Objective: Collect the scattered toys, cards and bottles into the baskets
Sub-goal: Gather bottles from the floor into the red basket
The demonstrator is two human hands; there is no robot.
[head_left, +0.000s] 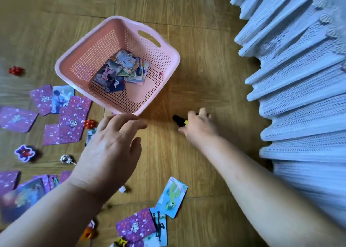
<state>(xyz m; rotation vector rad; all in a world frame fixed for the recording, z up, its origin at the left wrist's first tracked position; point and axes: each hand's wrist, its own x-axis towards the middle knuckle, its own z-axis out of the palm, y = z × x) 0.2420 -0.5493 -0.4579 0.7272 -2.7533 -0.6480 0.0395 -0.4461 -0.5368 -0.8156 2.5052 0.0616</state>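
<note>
Wood-grain floor (196,68) fills most of my feed, with plank seams visible. Pale pleated mesh fabric (299,78), either a curtain or a bed skirt, runs from 1 o'clock to 4 o'clock. Its folds meet the floor at 3 o'clock.

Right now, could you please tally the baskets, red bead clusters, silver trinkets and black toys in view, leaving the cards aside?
Pink basket: 1
Red bead clusters: 2
Silver trinket: 1
Black toy, gripped by the right hand: 1
Total: 5
</note>
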